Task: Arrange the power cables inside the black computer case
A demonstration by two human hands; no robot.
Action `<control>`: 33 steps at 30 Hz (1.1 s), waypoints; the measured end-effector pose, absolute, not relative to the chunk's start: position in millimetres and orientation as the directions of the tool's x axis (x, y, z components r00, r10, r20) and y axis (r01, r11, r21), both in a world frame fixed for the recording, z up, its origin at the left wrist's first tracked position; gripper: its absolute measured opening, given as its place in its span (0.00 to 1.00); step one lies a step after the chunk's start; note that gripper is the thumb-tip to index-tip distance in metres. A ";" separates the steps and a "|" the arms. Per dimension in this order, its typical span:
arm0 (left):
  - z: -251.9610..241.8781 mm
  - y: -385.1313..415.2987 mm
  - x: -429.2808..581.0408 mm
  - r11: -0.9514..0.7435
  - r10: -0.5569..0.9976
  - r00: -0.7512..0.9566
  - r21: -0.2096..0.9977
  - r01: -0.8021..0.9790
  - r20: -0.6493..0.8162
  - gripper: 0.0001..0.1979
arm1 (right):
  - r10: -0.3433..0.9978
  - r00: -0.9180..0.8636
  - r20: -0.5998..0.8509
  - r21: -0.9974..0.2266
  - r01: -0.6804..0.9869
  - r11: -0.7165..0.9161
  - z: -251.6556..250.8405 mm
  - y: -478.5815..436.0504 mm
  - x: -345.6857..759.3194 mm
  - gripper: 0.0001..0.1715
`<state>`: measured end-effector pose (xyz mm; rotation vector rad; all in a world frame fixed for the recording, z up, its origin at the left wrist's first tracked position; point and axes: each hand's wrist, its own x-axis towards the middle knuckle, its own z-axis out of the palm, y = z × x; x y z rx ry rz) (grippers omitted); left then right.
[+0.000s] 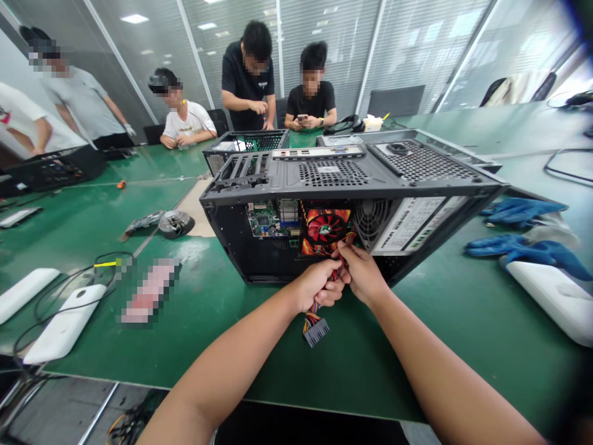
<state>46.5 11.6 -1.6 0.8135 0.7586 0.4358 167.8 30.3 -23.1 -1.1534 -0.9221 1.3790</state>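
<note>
A black computer case (222, 241) lies on the green table in front of me, its open side facing me. Inside it show a motherboard (262, 217), a red-and-black fan (323, 227) and a power supply (407, 225) with a white label. My left hand (319, 285) is wrapped round a bundle of coloured power cables (313, 317). Below that hand hangs the cables' wide black connector (317, 332). Close beside it, my right hand (359, 269) pinches the same cables nearer the power supply, just below the fan. The fingers partly hide the bundle.
Blue gloves (532, 247) and a white power bank (551, 300) lie at the right. On the left are two more white devices (69, 321), a black cable and a roll of tape (176, 224). Another case (250, 141) stands behind mine. Several people are across the table (222, 346).
</note>
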 end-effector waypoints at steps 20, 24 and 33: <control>-10.7 4.9 57.2 -0.180 0.964 0.263 0.629 0.756 -0.041 0.16 | 0.991 0.082 -0.101 -0.965 -0.250 -0.078 -31.3 35.4 167.9 0.25; -8.3 9.1 55.5 0.144 0.881 0.368 0.909 0.390 -0.297 0.16 | 0.989 0.047 -0.140 -0.963 -0.237 -0.125 -27.6 33.0 168.3 0.25; -3.4 10.1 50.8 0.500 0.708 0.548 0.864 0.058 -0.446 0.16 | 0.986 0.020 -0.164 -0.955 -0.255 -0.153 -23.9 31.6 168.8 0.26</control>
